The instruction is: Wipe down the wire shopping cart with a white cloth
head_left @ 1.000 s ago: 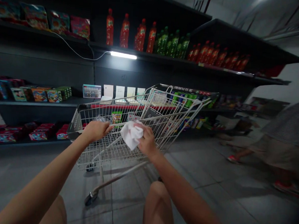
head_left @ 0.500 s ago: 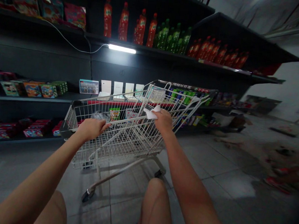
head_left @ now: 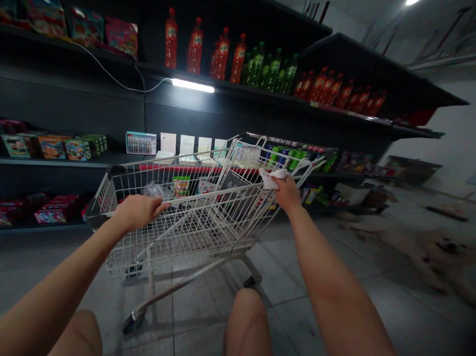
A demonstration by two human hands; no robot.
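Observation:
A wire shopping cart (head_left: 195, 218) stands side-on in front of me. My left hand (head_left: 139, 210) is closed over its near top rail, toward the dark-cornered front end. Further along the same rail, near the handle end, my right hand (head_left: 288, 193) grips a white cloth (head_left: 270, 179) and presses it against the rail. The cloth's folded edge sticks out left of the fingers; whether it is cloth or paper tissue is hard to tell. Through the wires, a crumpled clear plastic bag (head_left: 158, 190) and a green snack packet (head_left: 181, 186) show behind the rail.
Behind the cart runs a dark shelf (head_left: 65, 95) with red bottles (head_left: 195, 46), green bottles (head_left: 273, 70) and boxes. A lit tube lamp (head_left: 193, 85) hangs under the upper shelf. A light-coloured dog (head_left: 411, 245) lies on the tiled floor at the right. My knees are close below the cart.
My right hand has slid the white cloth to the right along the rail, toward the handle end. My left hand stays on the rail. The view has shifted slightly.

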